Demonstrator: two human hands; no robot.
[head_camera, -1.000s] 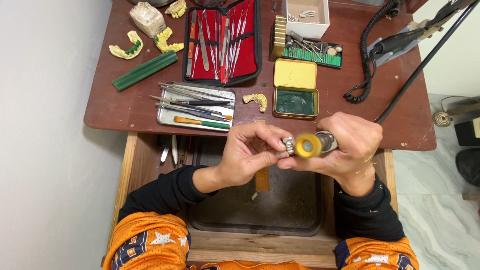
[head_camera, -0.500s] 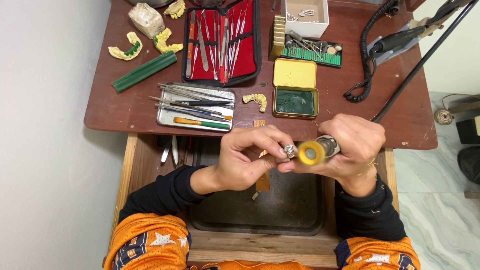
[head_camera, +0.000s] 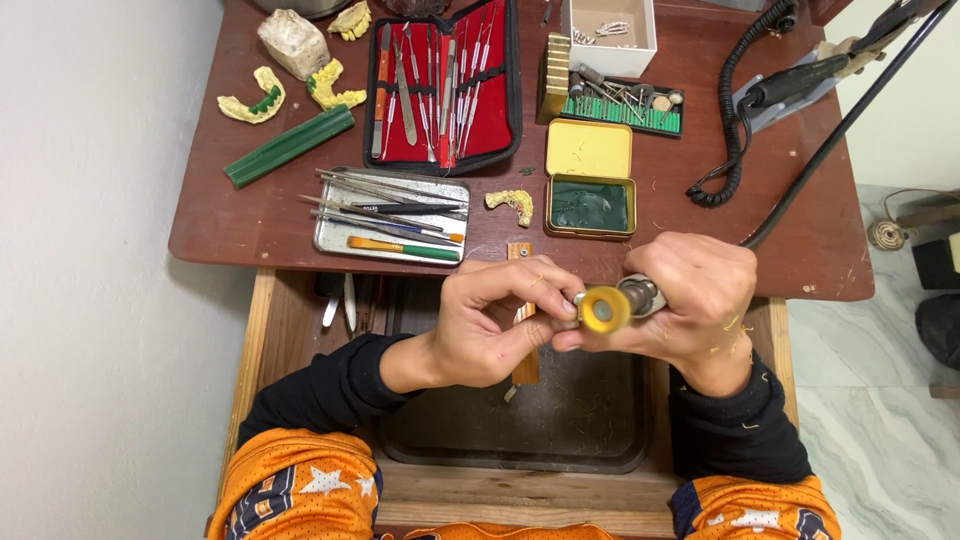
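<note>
Right hand (head_camera: 700, 300): I see it closed around a rotary handpiece (head_camera: 640, 296), yellow polishing wheel (head_camera: 604, 309) at its fingertips.
Left hand (head_camera: 490, 320): pinching a small metal piece (head_camera: 580, 298) against that wheel.
Beyond knuckles: open green-filled tin (head_camera: 589, 205).

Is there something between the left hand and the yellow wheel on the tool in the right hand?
Nothing visible does. The left hand has its fingertips right at the yellow wheel, which sits on the handpiece gripped by the right hand.

Brown wooden table (head_camera: 250, 225): red instrument case (head_camera: 445, 85), metal tool tray (head_camera: 390, 215), yellow-lidded tin (head_camera: 588, 180), green stick (head_camera: 288, 146).
</note>
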